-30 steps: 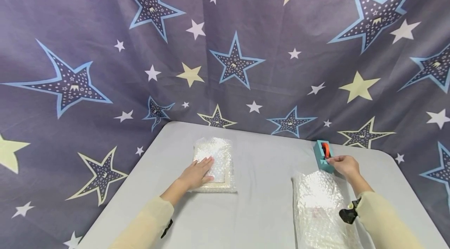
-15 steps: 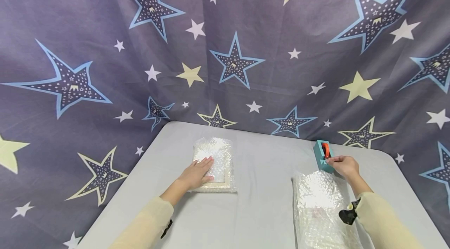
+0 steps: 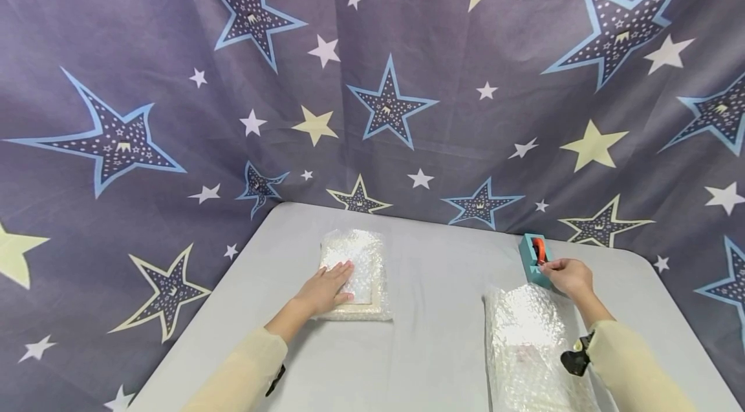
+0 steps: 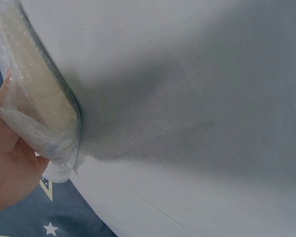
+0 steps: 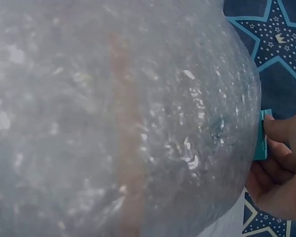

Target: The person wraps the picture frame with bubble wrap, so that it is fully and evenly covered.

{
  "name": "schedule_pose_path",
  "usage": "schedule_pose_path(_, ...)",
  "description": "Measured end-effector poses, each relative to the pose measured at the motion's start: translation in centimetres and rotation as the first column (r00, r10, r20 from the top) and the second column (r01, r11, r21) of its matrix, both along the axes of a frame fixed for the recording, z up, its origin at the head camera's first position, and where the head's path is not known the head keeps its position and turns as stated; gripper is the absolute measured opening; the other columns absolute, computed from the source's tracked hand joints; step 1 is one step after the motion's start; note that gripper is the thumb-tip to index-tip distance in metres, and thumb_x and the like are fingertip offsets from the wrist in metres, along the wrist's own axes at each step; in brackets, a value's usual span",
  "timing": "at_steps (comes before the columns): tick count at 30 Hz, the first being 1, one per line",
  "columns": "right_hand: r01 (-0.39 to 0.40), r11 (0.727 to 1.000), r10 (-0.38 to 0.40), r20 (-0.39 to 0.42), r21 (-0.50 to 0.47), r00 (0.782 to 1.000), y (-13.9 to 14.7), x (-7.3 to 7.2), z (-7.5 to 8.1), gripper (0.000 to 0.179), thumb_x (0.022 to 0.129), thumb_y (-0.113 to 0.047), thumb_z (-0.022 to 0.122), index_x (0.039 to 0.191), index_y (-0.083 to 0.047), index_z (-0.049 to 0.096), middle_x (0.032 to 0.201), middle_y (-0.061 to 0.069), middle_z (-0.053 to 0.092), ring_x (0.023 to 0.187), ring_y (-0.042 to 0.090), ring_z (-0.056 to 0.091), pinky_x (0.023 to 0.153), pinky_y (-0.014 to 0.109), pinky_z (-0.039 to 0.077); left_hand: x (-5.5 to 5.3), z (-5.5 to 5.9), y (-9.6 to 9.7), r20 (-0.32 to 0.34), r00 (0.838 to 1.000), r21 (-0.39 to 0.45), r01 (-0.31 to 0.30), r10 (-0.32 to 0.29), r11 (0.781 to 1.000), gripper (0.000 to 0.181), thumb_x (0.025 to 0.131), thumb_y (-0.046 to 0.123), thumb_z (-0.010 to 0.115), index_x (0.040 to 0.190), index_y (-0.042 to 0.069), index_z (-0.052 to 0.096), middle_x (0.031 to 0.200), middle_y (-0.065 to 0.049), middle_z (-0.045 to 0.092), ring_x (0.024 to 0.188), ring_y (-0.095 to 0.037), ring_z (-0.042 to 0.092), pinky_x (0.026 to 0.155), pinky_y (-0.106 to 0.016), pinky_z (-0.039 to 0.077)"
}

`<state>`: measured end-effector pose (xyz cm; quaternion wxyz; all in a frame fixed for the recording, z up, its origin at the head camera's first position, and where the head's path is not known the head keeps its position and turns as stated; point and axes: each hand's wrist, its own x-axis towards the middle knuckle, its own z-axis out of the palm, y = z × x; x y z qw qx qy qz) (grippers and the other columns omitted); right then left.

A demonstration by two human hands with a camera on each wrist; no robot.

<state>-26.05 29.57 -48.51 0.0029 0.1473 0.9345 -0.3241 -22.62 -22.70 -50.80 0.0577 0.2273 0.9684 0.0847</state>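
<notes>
My left hand [image 3: 327,289] rests with its fingers spread on a bubble-wrapped flat rectangular item [image 3: 363,276], pale with a framed edge, left of the table's middle. The left wrist view shows that hand at the side of the wrapped bundle [image 4: 44,94]. On the right, my right hand [image 3: 572,276] pinches with thumb and forefinger at the front end of a teal tape dispenser [image 3: 531,257], where the tape comes off its orange-red roll [image 3: 539,250]. In the right wrist view the fingers [image 5: 286,131] meet the dispenser [image 5: 261,138]; the tape itself is too small to make out.
A larger sheet or pack of bubble wrap [image 3: 529,347] lies at the right front, beneath my right forearm, and fills much of the right wrist view. The white table [image 3: 436,334] ends at the back against a star-patterned cloth [image 3: 396,160].
</notes>
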Motion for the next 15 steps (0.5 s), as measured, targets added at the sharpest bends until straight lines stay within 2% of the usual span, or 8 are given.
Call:
schedule_pose_path(6, 0.011, 0.998, -0.008, -0.045, 0.061, 0.999, -0.47, -0.47, -0.11, 0.027, 0.089, -0.02, 0.065, 0.091, 0.007, 0.069, 0.088, 0.023, 0.07, 0.079, 0.033, 0.061, 0.064, 0.038, 0.049, -0.11, 0.08, -0.03, -0.007, 1.0, -0.009, 0.001, -0.002, 1.0, 0.068, 0.097, 0.041, 0.05, 0.148, 0.001, 0.032, 0.157, -0.014, 0.031, 0.145, -0.033, 0.032, 0.119, -0.057, 0.025)
schedule_pose_path(12, 0.05, 0.998, -0.046, -0.114, 0.035, 0.992, -0.71, -0.72, -0.34, 0.028, 0.081, -0.016, 0.074, 0.093, 0.006, 0.062, 0.084, 0.021, 0.07, 0.077, 0.031, 0.064, 0.075, 0.045, 0.05, -0.17, -0.02, -0.1, -0.009, 1.0, 0.006, 0.005, -0.005, 1.0, 0.068, 0.096, 0.041, 0.051, 0.148, 0.0, 0.033, 0.157, -0.015, 0.032, 0.145, -0.034, 0.032, 0.119, -0.058, 0.024)
schedule_pose_path(15, 0.067, 0.997, -0.064, -0.13, 0.022, 0.989, -0.93, -0.8, -0.27, 0.031, 0.08, -0.018, 0.075, 0.095, 0.006, 0.06, 0.082, 0.02, 0.07, 0.076, 0.03, 0.064, 0.073, 0.043, 0.049, -0.13, -0.3, -0.36, -0.017, 1.0, 0.048, 0.021, -0.02, 0.999, 0.07, 0.096, 0.044, 0.05, 0.148, 0.001, 0.032, 0.157, -0.015, 0.031, 0.145, -0.034, 0.032, 0.119, -0.059, 0.023)
